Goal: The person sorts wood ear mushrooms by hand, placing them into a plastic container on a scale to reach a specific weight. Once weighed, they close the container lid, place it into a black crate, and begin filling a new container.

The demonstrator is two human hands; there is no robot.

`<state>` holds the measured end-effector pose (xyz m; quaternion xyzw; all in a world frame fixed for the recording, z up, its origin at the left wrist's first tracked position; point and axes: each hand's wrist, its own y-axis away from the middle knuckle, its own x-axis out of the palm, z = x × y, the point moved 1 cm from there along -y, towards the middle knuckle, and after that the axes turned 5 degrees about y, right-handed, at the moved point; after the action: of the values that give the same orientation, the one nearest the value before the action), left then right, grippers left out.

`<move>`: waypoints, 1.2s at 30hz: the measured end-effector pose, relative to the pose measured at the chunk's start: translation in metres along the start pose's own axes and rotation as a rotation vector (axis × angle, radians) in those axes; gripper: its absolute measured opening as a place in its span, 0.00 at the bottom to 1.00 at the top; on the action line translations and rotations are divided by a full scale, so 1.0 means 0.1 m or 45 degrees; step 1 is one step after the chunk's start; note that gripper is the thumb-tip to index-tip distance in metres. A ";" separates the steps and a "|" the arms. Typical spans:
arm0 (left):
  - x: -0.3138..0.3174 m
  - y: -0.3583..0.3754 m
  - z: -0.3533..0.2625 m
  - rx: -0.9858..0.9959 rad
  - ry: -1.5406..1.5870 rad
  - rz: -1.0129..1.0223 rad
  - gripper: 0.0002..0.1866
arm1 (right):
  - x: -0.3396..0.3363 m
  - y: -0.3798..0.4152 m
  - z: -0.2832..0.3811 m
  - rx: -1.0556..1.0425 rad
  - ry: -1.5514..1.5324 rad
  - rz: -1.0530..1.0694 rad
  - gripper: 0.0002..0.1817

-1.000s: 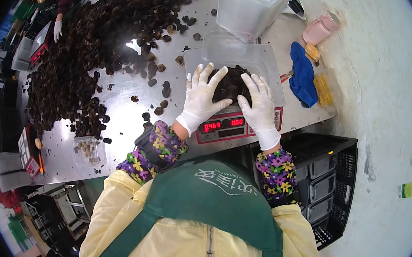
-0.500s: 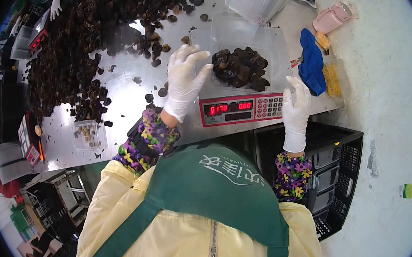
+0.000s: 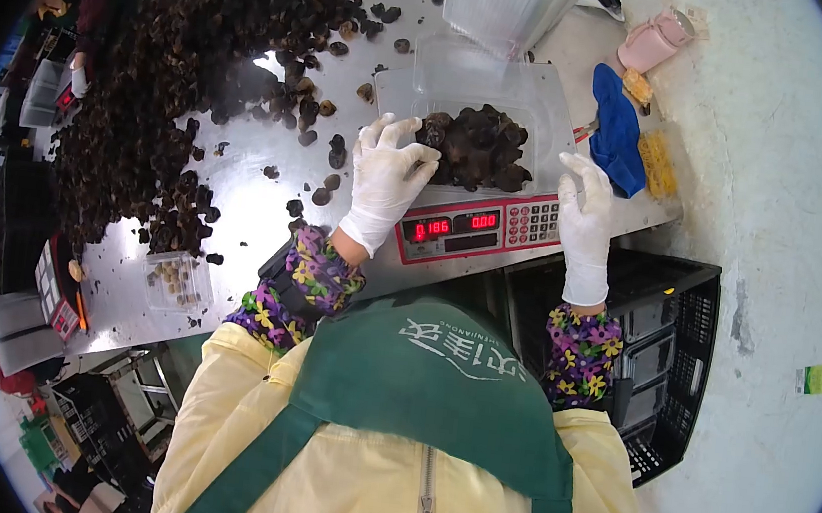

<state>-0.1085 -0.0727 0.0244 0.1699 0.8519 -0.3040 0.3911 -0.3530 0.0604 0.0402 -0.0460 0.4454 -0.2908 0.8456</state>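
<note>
Workstation seen from above, left to right. At the far left edge, a co-worker's gloved hand (image 3: 79, 79) lies beside a broad heap of dark, wrinkled pieces (image 3: 147, 104) spread over the metal tabletop (image 3: 254, 225). Nearer the wearer, a small clear tray (image 3: 206, 292) holds pale pieces. The gloved left hand (image 3: 386, 182) has its fingers bent and its tips at the left side of a clear open container (image 3: 541, 155); whether it pinches anything cannot be told. The container, bearing a dark clump (image 3: 482, 149), rests on a red-fronted scale (image 3: 479, 229), whose displays read 0.186 and 0.00. The gloved right hand (image 3: 587, 220), loosely curved and unclosed, is at the right end of the scale's panel. Farther right are a blue cloth (image 3: 616, 133), a pink bottle (image 3: 650, 46) and, below the tabletop, a black crate (image 3: 689, 371).
</note>
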 end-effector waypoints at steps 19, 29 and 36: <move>0.08 0.20 0.11 -0.928 0.967 0.064 0.29 | 0.62 -1.34 -0.19 0.923 -1.251 0.608 0.28; -0.15 0.23 -0.04 -1.230 1.438 0.271 0.23 | 0.30 0.09 -0.08 0.392 -0.480 0.371 0.21; -0.02 0.29 -0.04 -1.209 1.721 0.354 0.14 | 0.30 0.21 -0.22 0.866 -1.102 0.558 0.13</move>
<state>-0.0938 -0.0487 0.0170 0.2363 0.9117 0.3056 -0.1400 -0.3475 0.0658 -0.0017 0.2061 -0.0592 -0.1907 0.9579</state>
